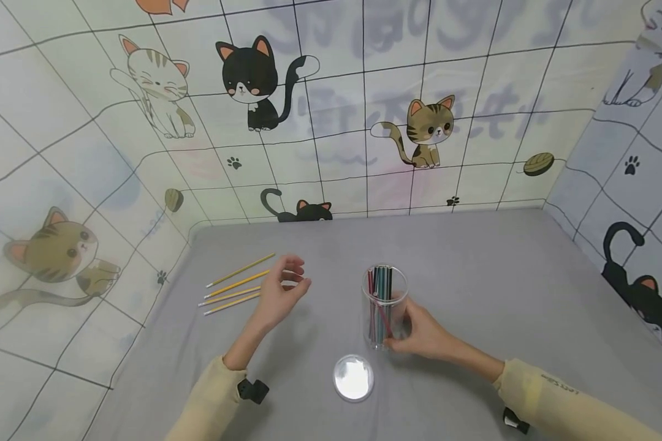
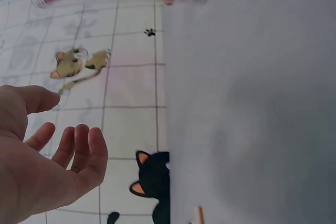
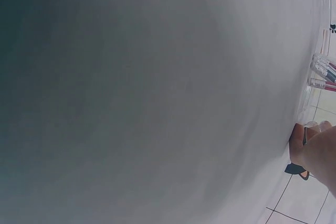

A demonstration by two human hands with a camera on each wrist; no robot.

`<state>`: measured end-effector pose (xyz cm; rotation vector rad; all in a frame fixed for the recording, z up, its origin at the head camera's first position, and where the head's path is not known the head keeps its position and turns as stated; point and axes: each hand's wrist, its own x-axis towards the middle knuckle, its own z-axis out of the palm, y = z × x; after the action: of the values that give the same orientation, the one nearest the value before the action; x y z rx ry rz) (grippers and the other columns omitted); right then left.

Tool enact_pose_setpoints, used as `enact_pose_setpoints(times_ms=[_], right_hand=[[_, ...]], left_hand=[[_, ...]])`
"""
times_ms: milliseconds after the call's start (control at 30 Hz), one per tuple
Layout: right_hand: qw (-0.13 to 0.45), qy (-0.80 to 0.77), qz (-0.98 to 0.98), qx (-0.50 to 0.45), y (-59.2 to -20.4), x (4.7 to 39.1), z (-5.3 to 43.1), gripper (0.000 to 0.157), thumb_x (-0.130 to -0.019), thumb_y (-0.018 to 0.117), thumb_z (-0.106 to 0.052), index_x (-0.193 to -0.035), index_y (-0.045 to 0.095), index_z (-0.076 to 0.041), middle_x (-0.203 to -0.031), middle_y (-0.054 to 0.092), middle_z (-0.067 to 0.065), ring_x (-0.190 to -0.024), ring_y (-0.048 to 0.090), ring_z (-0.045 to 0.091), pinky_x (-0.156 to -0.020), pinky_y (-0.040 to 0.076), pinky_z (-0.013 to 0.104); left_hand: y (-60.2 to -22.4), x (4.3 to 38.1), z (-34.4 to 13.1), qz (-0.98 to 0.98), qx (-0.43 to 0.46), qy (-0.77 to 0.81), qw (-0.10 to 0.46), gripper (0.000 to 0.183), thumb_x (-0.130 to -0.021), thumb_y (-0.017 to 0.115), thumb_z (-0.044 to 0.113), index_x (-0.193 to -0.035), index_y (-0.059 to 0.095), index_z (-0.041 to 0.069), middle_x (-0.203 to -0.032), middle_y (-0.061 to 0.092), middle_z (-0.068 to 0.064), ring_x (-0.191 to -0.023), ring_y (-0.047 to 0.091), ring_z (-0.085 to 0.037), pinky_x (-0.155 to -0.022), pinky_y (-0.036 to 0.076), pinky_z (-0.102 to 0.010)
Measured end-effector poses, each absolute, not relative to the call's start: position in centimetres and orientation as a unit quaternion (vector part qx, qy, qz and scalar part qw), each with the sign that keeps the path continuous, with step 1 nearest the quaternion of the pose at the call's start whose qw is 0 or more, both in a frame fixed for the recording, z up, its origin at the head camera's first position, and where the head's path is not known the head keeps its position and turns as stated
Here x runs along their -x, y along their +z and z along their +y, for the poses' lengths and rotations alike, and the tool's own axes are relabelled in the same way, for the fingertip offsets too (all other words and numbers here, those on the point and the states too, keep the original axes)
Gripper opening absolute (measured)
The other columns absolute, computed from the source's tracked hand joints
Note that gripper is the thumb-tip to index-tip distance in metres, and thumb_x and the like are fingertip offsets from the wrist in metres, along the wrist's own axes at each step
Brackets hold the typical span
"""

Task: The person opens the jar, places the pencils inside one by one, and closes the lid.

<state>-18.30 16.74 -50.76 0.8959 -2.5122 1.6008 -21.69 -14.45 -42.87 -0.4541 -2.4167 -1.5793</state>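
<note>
A clear cylindrical jar (image 1: 399, 312) stands on the grey cloth with several pencils (image 1: 382, 306) upright inside, in dark, teal and red tones. My right hand (image 1: 422, 331) grips the jar low on its right side, thumb in front. My left hand (image 1: 281, 291) is raised above the cloth, fingers loosely bent with nothing between them, as the left wrist view also shows. Just left of it lie several yellow pencils (image 1: 234, 283), roughly parallel and slanting; the left hand overlaps some of their far ends in the head view.
A round, shiny lid (image 1: 353, 378) lies flat on the grey cloth (image 1: 474, 263) in front of the jar. White grid-patterned cloth walls (image 1: 331, 79) with printed cats rise at the back and both sides.
</note>
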Motion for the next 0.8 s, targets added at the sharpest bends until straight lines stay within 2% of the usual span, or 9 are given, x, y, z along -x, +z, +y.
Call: enact_pose_setpoints(times_ms=[167,267,533,800], right_hand=[[0.021,0.516,-0.806,-0.289,-50.7,18.3,16.6,0.084,-0.066,0.087,-0.004,-0.139,0.046,-0.006,-0.123,0.063,0.004,-0.103,0.057,0.013,-0.084,0.048,0.03],[0.022,0.515,-0.806,-0.29,-50.7,18.2,16.6,0.085,-0.066,0.088,-0.003,-0.14,0.045,-0.005,-0.125,0.062,0.007,-0.105,0.057,0.013,-0.086,0.048,0.03],[0.016,0.512,-0.81,-0.286,-50.7,18.2,16.7,0.081,-0.068,0.087,-0.005,-0.138,0.046,-0.006,-0.126,0.062,0.006,-0.106,0.058,0.015,-0.086,0.048,0.03],[0.012,0.512,-0.81,-0.285,-50.7,18.2,16.7,0.081,-0.069,0.085,-0.006,-0.14,0.045,-0.007,-0.131,0.06,0.005,-0.112,0.057,0.018,-0.093,0.046,0.032]], left_hand=[[-44.1,22.1,-16.1,-0.828,0.129,-0.536,0.102,0.036,-0.086,0.073,-0.003,-0.118,0.061,0.007,-0.102,0.061,-0.01,-0.092,0.064,-0.025,-0.076,0.052,-0.033],[-44.5,22.4,-16.9,-0.828,0.128,-0.534,0.111,0.036,-0.085,0.074,-0.005,-0.117,0.062,0.006,-0.103,0.063,-0.013,-0.093,0.064,-0.029,-0.077,0.053,-0.036],[-45.8,23.7,-19.0,-0.842,0.133,-0.509,0.119,0.035,-0.083,0.074,-0.007,-0.115,0.062,0.002,-0.103,0.065,-0.015,-0.093,0.066,-0.033,-0.079,0.055,-0.036],[-47.5,25.4,-21.2,-0.846,0.138,-0.504,0.107,0.038,-0.08,0.075,-0.01,-0.114,0.061,-0.004,-0.11,0.062,-0.026,-0.101,0.063,-0.046,-0.085,0.054,-0.046]])
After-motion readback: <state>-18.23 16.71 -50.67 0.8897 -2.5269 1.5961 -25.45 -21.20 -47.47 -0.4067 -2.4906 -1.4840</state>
